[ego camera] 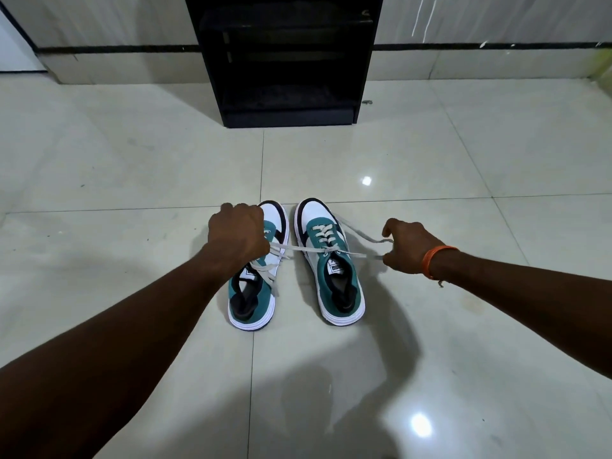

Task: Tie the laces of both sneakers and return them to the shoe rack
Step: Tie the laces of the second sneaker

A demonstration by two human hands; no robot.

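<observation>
Two sneakers stand side by side on the floor [463, 154], toes toward the shoe rack [288, 61]. The left hand [238, 231] and right hand [405, 248] each grip a lace end of the right sneaker [331, 263], pulled sideways; the left sneaker [258, 286] lies untied.

left sneaker [256, 279] toe partly behind left hand [237, 234], shoe rack [284, 58] top cropped

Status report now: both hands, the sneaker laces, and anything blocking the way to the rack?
Left hand and right hand each shut on the right sneaker's lace, pulled taut. Left sneaker untied. Floor to the shoe rack clear.
</observation>
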